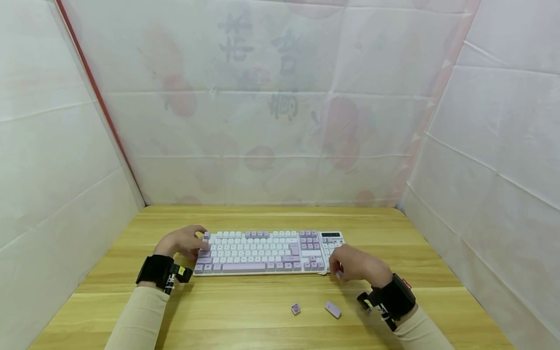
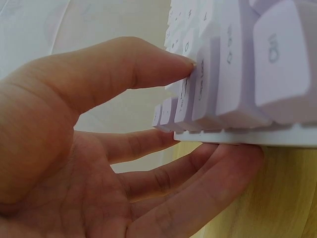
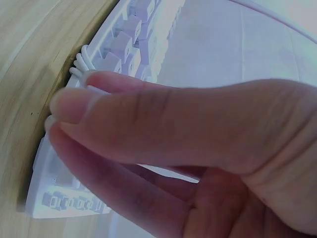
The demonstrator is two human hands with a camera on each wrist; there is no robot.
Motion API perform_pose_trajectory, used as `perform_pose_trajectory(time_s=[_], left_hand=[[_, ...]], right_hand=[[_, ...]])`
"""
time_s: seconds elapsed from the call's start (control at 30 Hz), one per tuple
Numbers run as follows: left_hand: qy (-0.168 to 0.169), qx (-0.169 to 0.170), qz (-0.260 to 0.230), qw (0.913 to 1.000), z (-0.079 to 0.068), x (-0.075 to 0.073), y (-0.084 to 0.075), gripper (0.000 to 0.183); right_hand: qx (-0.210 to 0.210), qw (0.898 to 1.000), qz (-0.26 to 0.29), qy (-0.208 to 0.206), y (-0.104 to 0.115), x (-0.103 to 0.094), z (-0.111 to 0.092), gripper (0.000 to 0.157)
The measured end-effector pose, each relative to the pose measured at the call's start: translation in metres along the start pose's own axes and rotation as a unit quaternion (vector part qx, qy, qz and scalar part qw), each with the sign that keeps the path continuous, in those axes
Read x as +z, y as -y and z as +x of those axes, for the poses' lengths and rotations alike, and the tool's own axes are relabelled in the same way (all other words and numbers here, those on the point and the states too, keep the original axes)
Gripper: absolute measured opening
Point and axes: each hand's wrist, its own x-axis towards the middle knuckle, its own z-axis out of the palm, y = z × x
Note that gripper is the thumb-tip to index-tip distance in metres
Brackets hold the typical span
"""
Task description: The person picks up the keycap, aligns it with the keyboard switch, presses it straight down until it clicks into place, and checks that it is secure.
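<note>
A white and lilac keyboard lies across the table. At its left end my left hand grips it; in the left wrist view the thumb touches the side of the keys near Caps Lock and the other fingers reach the lower edge. Over the front of the number pad, my right hand has thumb and fingertips drawn together, with a small lilac keycap showing at the tips, mostly hidden. White cable loops wrap the keyboard beside these fingers. Bare key sockets show at the keyboard's right corner.
Two loose lilac keycaps, a small one and a longer one, lie on the wooden table in front of the keyboard. Pale cloth walls enclose the table at the back and both sides.
</note>
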Motion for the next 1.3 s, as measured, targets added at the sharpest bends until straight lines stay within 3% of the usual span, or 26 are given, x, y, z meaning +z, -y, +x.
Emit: perform_pose_trajectory(time_s=[0.23, 0.6, 1.0, 1.3], left_hand=[[0.0, 0.001, -0.001, 1.0, 0.0, 0.001, 0.0, 0.069], [0.0, -0.001, -0.001, 1.0, 0.001, 0.001, 0.0, 0.07], [0.0, 0.0, 0.005, 1.0, 0.002, 0.0, 0.001, 0.07], [0.0, -0.003, 0.005, 1.0, 0.002, 0.0, 0.001, 0.07]], right_hand=[[-0.01, 1.0, -0.009, -0.014, -0.003, 0.001, 0.002, 0.024], [0.077, 0.996, 0.037, 0.014, 0.003, 0.002, -0.001, 0.02], [0.09, 0.995, 0.04, 0.026, 0.005, 0.007, 0.002, 0.028], [0.105, 0.993, 0.022, 0.048, 0.006, 0.011, 0.005, 0.024]])
